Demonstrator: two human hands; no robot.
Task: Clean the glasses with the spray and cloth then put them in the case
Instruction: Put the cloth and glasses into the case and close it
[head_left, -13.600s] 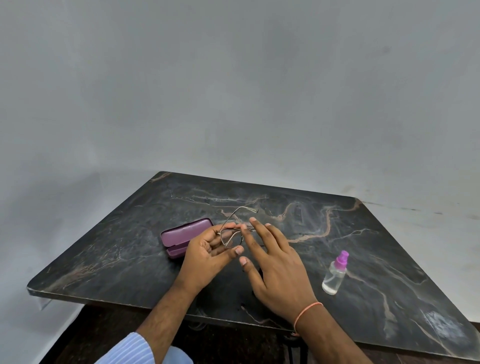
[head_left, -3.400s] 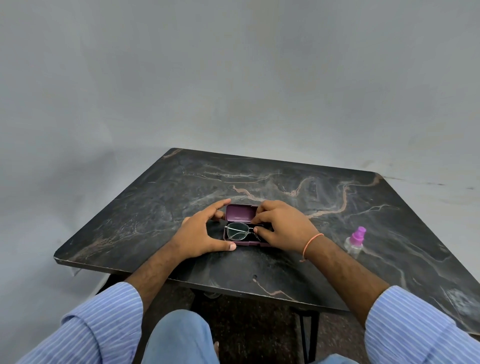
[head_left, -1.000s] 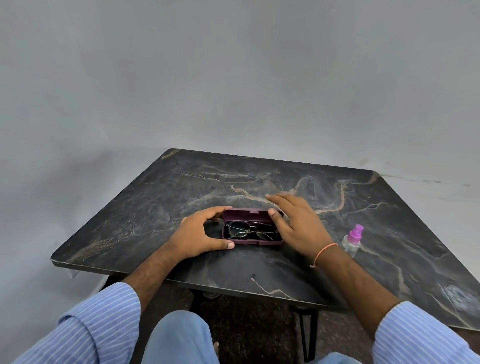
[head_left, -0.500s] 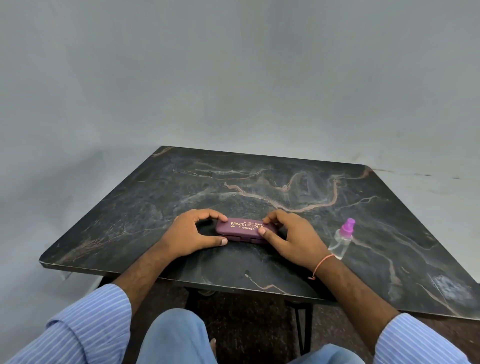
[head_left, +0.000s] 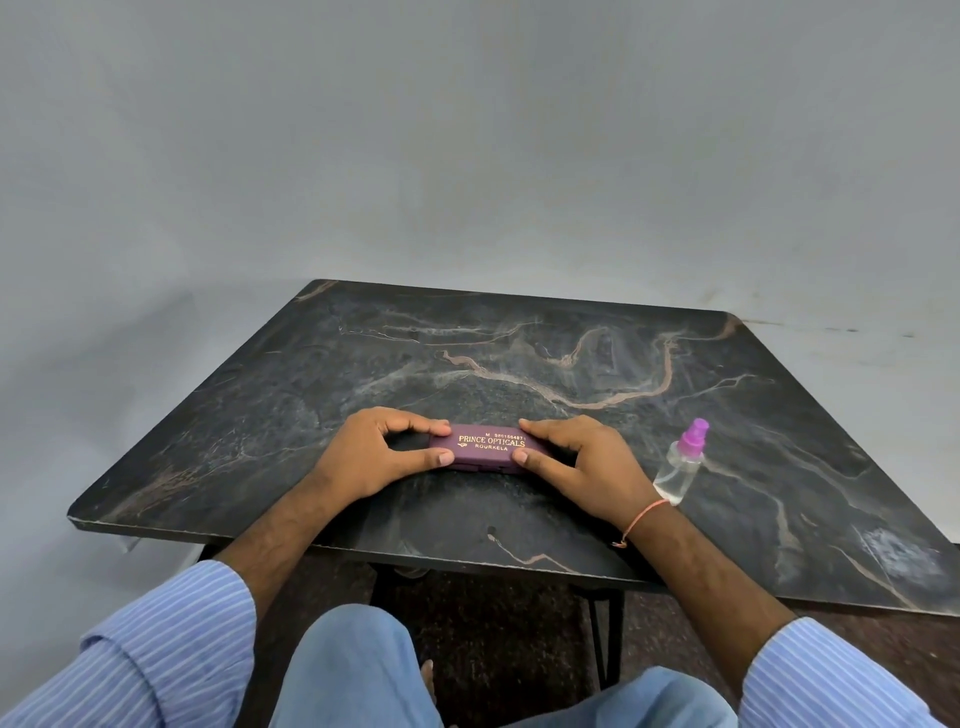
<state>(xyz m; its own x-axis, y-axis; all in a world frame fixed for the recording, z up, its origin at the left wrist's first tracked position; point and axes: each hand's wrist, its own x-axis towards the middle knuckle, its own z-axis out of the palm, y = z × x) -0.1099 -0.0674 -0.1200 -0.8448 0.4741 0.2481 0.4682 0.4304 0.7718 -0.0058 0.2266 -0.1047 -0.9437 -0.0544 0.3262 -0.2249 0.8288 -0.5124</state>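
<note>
A purple glasses case (head_left: 488, 448) with gold lettering lies closed on the dark marble table (head_left: 322, 374), near its front edge. My left hand (head_left: 374, 457) grips the case's left end between thumb and fingers. My right hand (head_left: 582, 462) grips its right end the same way. The glasses are hidden inside the closed case. No cloth is in view. A small clear spray bottle (head_left: 680, 467) with a pink-purple nozzle stands just right of my right wrist.
A grey wall rises behind the table. The table's front edge (head_left: 415, 556) runs just above my knees, with a dark metal table leg (head_left: 608, 639) below it. Bare marble stretches behind the case and to the far right.
One second ago the case lay open with the glasses inside; its lid has since come down. Over the last half second both hands stayed on the closed case's ends.
</note>
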